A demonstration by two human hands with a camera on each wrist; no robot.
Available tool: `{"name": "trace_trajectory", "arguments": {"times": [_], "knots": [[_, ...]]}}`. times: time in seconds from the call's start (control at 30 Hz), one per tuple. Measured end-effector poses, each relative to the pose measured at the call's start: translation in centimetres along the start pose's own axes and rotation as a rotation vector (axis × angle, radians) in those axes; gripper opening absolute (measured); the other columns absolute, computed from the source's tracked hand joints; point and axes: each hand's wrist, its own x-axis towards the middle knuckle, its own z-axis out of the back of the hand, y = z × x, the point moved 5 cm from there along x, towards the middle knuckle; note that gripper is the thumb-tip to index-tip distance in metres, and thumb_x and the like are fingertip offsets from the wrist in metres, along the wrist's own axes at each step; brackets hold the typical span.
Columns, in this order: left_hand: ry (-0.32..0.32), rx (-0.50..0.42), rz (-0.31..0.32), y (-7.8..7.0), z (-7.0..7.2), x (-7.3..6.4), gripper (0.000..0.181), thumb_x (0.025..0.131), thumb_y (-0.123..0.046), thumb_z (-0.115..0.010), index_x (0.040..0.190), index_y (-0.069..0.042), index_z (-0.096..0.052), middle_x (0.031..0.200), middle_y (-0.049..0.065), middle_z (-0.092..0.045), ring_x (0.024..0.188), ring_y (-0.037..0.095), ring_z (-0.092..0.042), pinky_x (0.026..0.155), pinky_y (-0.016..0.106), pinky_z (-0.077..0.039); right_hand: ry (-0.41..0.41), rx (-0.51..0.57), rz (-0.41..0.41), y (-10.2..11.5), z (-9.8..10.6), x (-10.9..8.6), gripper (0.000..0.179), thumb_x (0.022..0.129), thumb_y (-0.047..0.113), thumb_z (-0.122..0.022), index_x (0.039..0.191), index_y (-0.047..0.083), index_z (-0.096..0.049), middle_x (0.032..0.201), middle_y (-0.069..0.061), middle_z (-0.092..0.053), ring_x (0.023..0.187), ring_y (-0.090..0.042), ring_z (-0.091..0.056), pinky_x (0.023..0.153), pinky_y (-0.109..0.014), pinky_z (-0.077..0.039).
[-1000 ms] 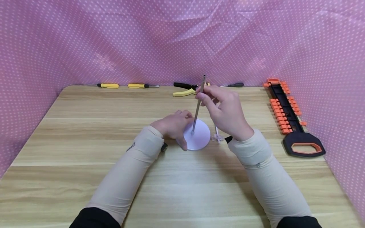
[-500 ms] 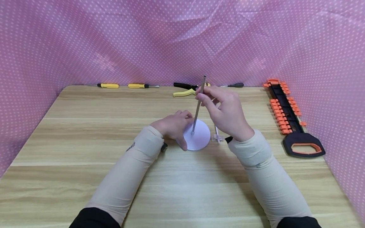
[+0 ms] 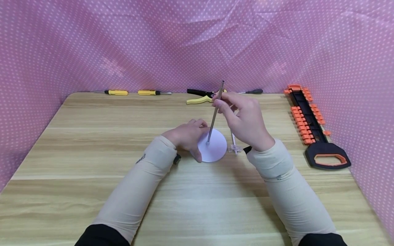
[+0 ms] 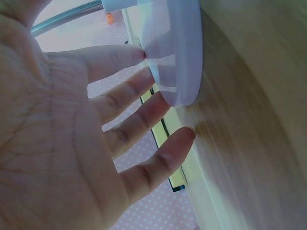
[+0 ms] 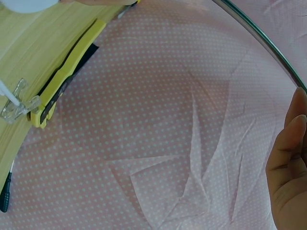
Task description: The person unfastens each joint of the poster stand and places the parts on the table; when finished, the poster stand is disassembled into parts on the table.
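Note:
A round white base (image 3: 215,150) lies flat on the table, with a thin metal rod (image 3: 213,123) standing from its raised middle, leaning to the right. My left hand (image 3: 188,136) holds the base at its left side, thumb at the near edge. In the left wrist view its fingertips touch the rim of the base (image 4: 187,57). Thumb and fingers of my right hand (image 3: 243,116) pinch the rod near its top. Beside the base, partly hidden by my right hand, is a small clear plastic piece (image 3: 235,149) with a white stick.
Yellow-and-black pliers (image 3: 199,99) lie at the table's back edge. Two yellow-handled screwdrivers (image 3: 117,92) are to their left, a dark-handled one (image 3: 254,91) to their right. A black-and-orange rack with a handle (image 3: 327,155) lies at the right. Pink dotted cloth (image 3: 172,44) encloses the table.
The rod's top has shifted slightly to the right together with my right hand. My left hand and the base have stayed in place.

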Motion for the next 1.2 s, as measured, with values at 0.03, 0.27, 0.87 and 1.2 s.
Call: {"name": "trace_trajectory", "arguments": {"times": [0.03, 0.27, 0.87, 1.2], "knots": [[0.000, -0.001, 0.001, 0.0, 0.0, 0.0, 0.122, 0.067, -0.042, -0.102, 0.167, -0.017, -0.035, 0.168, 0.006, -0.031, 0.152, 0.028, -0.032, 0.127, 0.047, -0.036, 0.000, -0.002, -0.001, 0.0, 0.0, 0.0, 0.013, 0.103, 0.009, -0.071, 0.106, 0.001, -0.079, 0.097, -0.008, -0.080, 0.075, -0.020, -0.073, 0.069, -0.016, -0.056], [-0.014, -0.001, -0.008, -0.1, 0.1, -0.1, 0.121, 0.066, -0.040, -0.103, 0.166, -0.017, -0.037, 0.166, 0.006, -0.034, 0.149, 0.029, -0.035, 0.125, 0.049, -0.039, -0.008, 0.012, -0.027, -0.6, 0.2, 0.1, 0.014, 0.103, 0.009, -0.070, 0.109, 0.001, -0.079, 0.095, -0.008, -0.080, 0.075, -0.017, -0.073, 0.068, -0.016, -0.057], [-0.039, 0.019, -0.028, -0.1, 0.2, 0.0, 0.121, 0.064, -0.038, -0.103, 0.164, -0.014, -0.040, 0.163, 0.008, -0.037, 0.145, 0.030, -0.040, 0.121, 0.049, -0.043, -0.003, 0.075, -0.126, -1.8, 0.3, 0.4, 0.014, 0.104, 0.007, -0.067, 0.109, 0.000, -0.078, 0.095, -0.010, -0.080, 0.079, -0.016, -0.072, 0.068, -0.017, -0.057], [-0.020, 0.016, -0.013, -0.3, 0.0, 0.1, 0.121, 0.066, -0.040, -0.102, 0.165, -0.015, -0.038, 0.164, 0.007, -0.036, 0.147, 0.030, -0.037, 0.123, 0.052, -0.040, 0.009, 0.000, -0.034, -0.6, 0.1, 0.1, 0.011, 0.103, 0.007, -0.069, 0.104, 0.002, -0.078, 0.094, -0.008, -0.080, 0.078, -0.016, -0.074, 0.069, -0.017, -0.056]]}}
